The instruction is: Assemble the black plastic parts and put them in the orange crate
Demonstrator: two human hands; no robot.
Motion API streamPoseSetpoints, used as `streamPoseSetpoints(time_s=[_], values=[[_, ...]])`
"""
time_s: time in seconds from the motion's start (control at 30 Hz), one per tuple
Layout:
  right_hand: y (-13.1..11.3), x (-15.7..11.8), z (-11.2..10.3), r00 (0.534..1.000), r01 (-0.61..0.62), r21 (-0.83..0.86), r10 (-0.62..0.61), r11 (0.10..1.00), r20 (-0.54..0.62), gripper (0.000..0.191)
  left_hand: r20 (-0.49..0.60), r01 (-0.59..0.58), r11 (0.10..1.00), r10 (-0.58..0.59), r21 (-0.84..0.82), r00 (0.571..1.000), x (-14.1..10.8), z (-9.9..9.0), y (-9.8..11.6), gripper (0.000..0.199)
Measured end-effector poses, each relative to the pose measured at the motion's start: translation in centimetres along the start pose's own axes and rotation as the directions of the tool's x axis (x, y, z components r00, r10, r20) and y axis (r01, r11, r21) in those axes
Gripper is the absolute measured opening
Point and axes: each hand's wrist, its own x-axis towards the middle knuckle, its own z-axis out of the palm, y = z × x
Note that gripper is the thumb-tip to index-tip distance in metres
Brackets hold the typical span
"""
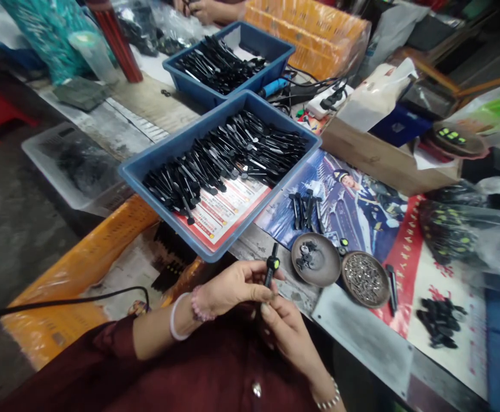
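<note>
My left hand [241, 285], with a pink bead bracelet at the wrist, is closed on a slim black plastic part [269, 277]. The part points up and carries a round yellow-green button near its upper end. Just below, my right hand [284, 324] is closed, thumb against fingers; whatever lies in that pinch is hidden. Beyond both hands is a dish of small black pieces [322, 264], beside a dish of small metal pins or screws [366, 279]. Several similar black parts [305, 209] lie on the poster behind the dishes.
A blue tray [181, 226] full of black parts stands ahead, with a second blue tray [271, 70] behind it. An orange crate [56, 309] sits at left. On the right are a black pile [441, 321] and a cardboard box [382, 157]. Another person's hand [202, 10] shows at the top.
</note>
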Motion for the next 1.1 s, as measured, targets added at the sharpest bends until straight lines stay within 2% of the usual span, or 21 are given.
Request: streamPoseSetpoints(time_s=[0.07,0.1,0.17,0.23,0.3,0.4,0.57,0.73,0.87,0.97,1.03,1.1], values=[[-0.2,0.2,-0.5,0.999,0.032,-0.177,-0.037,0.984,-0.027,0.039,-0.063,-0.076,0.975,0.091,0.207,0.994,-0.2,0.5,-0.1,0.03],[-0.5,0.2,-0.9,0.994,0.064,-0.293,-0.087,0.954,-0.067,0.038,-0.088,-0.12,0.934,0.158,0.336,0.984,-0.4,0.8,-0.2,0.026],[-1.2,0.1,-1.6,0.96,0.114,-0.498,-0.225,0.86,-0.168,0.038,-0.103,-0.193,0.784,0.31,0.59,0.945,-0.8,1.2,-0.4,0.021],[-2.0,-0.1,-2.0,0.91,0.138,-0.618,-0.345,0.774,-0.23,0.04,-0.058,-0.237,0.589,0.437,0.773,0.897,-1.1,1.5,-0.7,0.021],[-2.6,-0.1,-2.0,0.879,0.159,-0.696,-0.421,0.701,-0.223,0.041,0.02,-0.264,0.435,0.489,0.861,0.872,-1.4,1.5,-0.8,0.021],[-3.1,0.2,-1.4,0.84,0.17,-0.803,-0.51,0.571,-0.185,0.042,0.119,-0.299,0.325,0.474,0.897,0.872,-1.8,1.6,-0.9,0.022],[-3.1,0.6,-0.5,0.79,0.114,-0.899,-0.587,0.423,-0.176,0.046,0.169,-0.322,0.253,0.483,0.912,0.859,-2.5,1.9,-0.7,0.022],[-2.4,0.4,-0.4,0.817,0.028,-0.97,-0.565,0.241,-0.117,0.049,0.184,-0.31,0.201,0.477,0.929,0.86,-2.6,1.8,-1.0,0.015],[-1.2,0.1,-0.3,0.782,-0.063,-0.995,-0.616,0.075,-0.096,0.051,0.186,-0.289,0.154,0.472,0.945,0.862,-2.6,1.7,-1.4,0.014],[-1.0,0.0,-0.2,0.795,-0.091,-0.996,-0.603,-0.024,-0.058,0.049,0.179,-0.271,0.142,0.459,0.952,0.87,-2.7,1.8,-1.5,0.015],[-1.3,-0.1,-0.4,0.812,-0.08,-0.996,-0.582,-0.034,-0.046,0.048,0.161,-0.265,0.183,0.444,0.947,0.881,-2.8,1.8,-1.3,0.015],[-1.6,-0.3,-0.8,0.821,-0.039,-0.998,-0.568,0.048,-0.059,0.048,0.134,-0.276,0.294,0.425,0.915,0.895,-2.8,1.9,-1.1,0.015]])
